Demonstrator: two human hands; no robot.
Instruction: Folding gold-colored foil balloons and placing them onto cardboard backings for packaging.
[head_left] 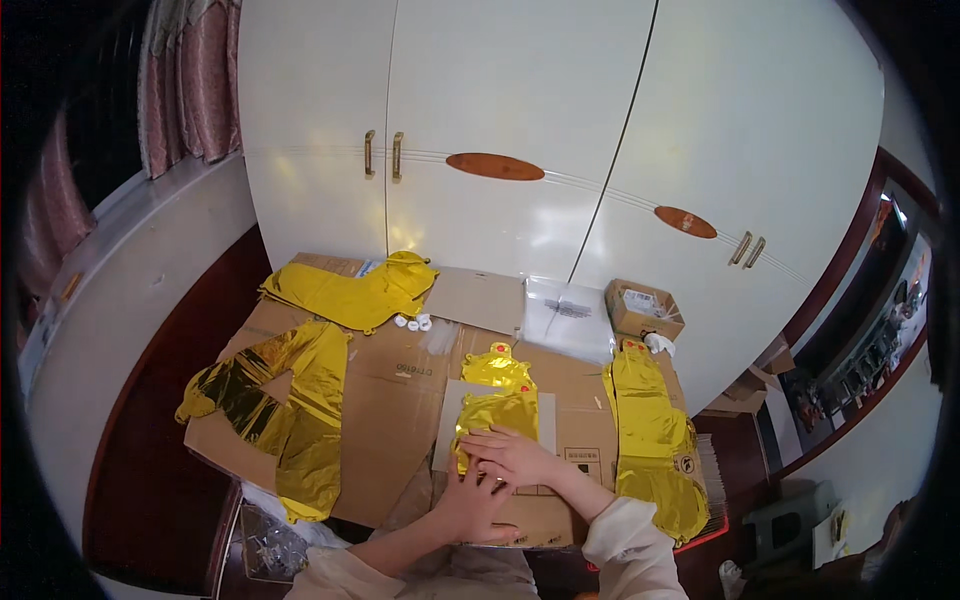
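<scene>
In front of me a flat, folded gold foil balloon (500, 410) lies on a grey card (547, 420), with small red spots at its far end. My right hand (518, 458) rests flat on the near part of the foil, fingers stretched to the left. Just below it, my left hand (472, 508) has its fingers spread, the fingertips reaching the foil's near edge beside the right hand. Neither hand grips anything that I can see. Part of the foil and card is hidden under the hands.
Other flat gold foil balloons lie at the left (315, 420), far left (350, 290) and right (650, 440) of the cardboard-covered table (395, 440). Behind are a clear plastic bag stack (567, 315), a small open carton (643, 310) and white rolls (413, 323). Cupboard doors (480, 220) stand beyond.
</scene>
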